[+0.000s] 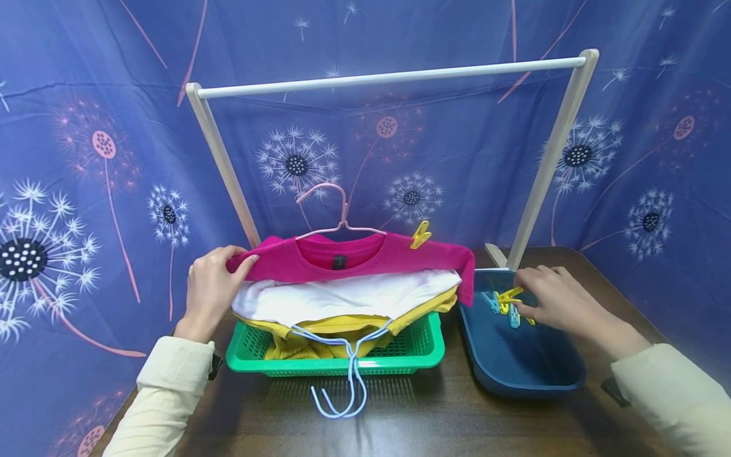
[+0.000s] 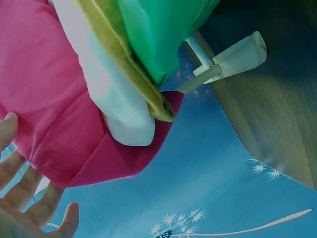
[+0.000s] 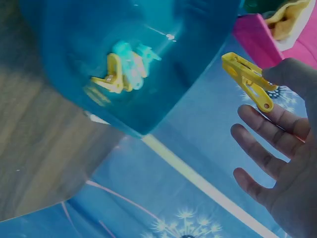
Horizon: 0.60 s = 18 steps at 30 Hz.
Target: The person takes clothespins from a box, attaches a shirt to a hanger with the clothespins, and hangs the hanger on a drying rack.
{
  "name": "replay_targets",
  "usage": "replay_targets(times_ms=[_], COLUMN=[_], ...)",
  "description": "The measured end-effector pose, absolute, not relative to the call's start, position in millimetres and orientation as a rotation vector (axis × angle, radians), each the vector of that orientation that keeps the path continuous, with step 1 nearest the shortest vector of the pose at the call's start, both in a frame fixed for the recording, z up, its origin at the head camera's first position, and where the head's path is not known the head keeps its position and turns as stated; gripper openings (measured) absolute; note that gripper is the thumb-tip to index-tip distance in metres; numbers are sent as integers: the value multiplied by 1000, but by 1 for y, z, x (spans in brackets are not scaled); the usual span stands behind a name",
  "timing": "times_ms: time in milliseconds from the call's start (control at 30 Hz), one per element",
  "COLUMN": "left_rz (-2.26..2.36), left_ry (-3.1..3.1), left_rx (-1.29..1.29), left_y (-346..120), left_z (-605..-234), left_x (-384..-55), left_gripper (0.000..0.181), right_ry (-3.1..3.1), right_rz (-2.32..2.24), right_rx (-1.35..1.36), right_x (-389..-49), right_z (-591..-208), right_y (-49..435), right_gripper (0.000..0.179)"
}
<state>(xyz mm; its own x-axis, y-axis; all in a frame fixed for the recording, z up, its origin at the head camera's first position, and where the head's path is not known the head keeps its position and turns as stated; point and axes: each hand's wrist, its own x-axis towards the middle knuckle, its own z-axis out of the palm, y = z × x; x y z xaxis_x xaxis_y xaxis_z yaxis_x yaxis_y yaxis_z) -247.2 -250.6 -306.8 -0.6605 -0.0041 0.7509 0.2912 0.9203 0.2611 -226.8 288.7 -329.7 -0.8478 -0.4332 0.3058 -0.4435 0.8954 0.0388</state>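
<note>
Hands: two, left hand (image 1: 212, 289) and right hand (image 1: 556, 299). Rack (image 1: 226, 168): one, with one bar (image 1: 394, 77), two posts (image 1: 549, 162). Hangers: three; one pink hanger (image 1: 344, 222), two blue hangers (image 1: 351, 363). Pink shirt (image 1: 268, 263): one. White shirt (image 1: 342, 293): one seen. Yellow clothing (image 1: 425, 310): piece count unclear. Green basket (image 1: 274, 365): one. Blue tub (image 1: 516, 384): one. Clothespins: one yellow clothespin clipped (image 1: 421, 235), one yellow clothespin held (image 3: 246, 75); tub pile overlaps, at least two blue clothespins (image 1: 514, 316), one yellow. Table (image 1: 257, 419): one.
</note>
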Motion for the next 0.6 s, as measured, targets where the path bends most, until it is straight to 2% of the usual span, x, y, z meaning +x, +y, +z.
replay_targets(times_ms=[433, 600], left_rz=[-464, -466], left_ry=[-2265, -2258], left_rx=[-193, -199], left_y=[-251, -250], left_z=[-308, -307], left_x=[-248, -247], left_gripper=[24, 22], right_ry=[-2508, -2404], right_rz=[76, 55], right_rx=[775, 849], right_x=[-231, -231], right_z=[-307, -298], right_y=[269, 256], right_gripper=[32, 28])
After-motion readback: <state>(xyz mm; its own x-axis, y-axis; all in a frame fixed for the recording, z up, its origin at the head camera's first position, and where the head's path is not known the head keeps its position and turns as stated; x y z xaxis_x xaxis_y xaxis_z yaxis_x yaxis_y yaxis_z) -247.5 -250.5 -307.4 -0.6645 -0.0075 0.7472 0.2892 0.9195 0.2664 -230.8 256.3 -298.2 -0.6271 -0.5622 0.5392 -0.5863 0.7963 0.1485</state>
